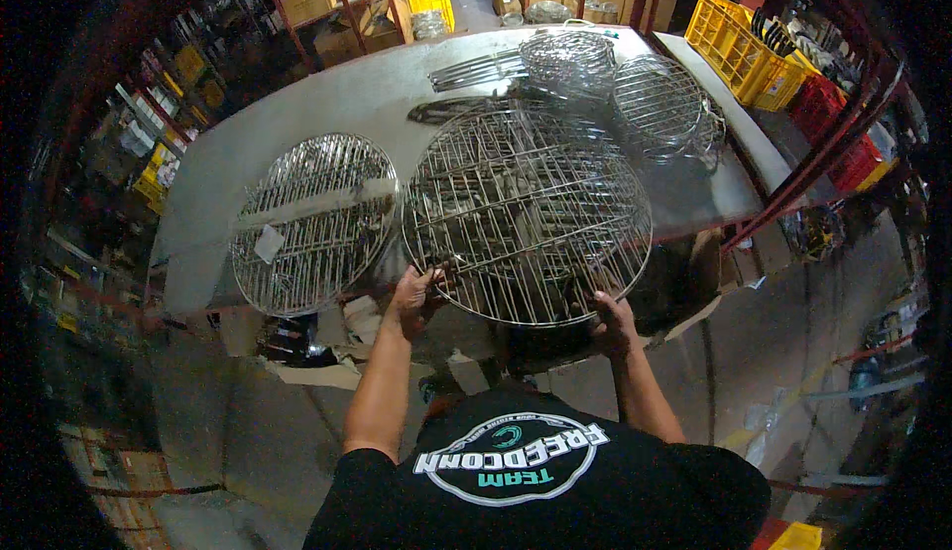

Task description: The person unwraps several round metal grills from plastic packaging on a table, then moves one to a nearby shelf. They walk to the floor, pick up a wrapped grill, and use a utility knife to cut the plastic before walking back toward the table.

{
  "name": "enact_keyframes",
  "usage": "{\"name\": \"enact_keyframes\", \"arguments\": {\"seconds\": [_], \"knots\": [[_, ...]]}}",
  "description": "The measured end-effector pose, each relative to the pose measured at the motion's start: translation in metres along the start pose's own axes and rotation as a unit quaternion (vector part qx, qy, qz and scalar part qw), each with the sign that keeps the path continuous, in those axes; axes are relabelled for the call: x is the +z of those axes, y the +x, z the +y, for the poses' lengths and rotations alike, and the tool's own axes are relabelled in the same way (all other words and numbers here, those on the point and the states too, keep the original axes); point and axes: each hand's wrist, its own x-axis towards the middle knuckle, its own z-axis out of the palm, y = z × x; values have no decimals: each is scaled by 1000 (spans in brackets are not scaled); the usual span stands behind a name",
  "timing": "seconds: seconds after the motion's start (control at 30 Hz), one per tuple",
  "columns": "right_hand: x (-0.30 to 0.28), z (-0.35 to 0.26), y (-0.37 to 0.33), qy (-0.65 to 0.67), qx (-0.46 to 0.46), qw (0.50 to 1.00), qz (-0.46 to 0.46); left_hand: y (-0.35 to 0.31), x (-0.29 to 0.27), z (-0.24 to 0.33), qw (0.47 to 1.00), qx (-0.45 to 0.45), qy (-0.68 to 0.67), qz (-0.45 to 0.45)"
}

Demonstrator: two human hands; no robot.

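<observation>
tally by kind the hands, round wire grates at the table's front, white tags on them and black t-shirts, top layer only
Left hand and right hand: 2
Held wire grate and tagged wire grate: 2
White tag: 1
Black T-shirt: 1
Total: 6

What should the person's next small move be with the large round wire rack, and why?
Probably ease the large round wire rack farther over the table: the left hand and right hand hold its near rim, which appears to reach past the table's front edge.
</observation>
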Motion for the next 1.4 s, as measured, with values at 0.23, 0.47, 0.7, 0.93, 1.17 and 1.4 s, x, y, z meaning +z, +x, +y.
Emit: {"name": "enact_keyframes", "arguments": {"seconds": [0.23, 0.47, 0.7, 0.93, 1.17, 1.4], "knots": [[-19, 19, -2, -34, 17, 993, 108, 45, -59, -61, 990, -16, 135, 37], [-61, -28, 48, -348, -199, 885, 238, 13, -18, -47, 776, 105, 559, 274], [-72, -59, 108, -441, -159, 858, 208, 5, -5, -39, 753, 247, 545, 272], [-73, -53, 127, -480, -200, 802, 294, 9, 2, -48, 869, 323, 283, 245], [-76, -47, 120, -445, -259, 789, 336, 18, -2, -36, 723, 420, 465, 292], [-73, -47, 108, -456, -169, 811, 325, 33, -39, -65, 774, 327, 470, 270]]}}
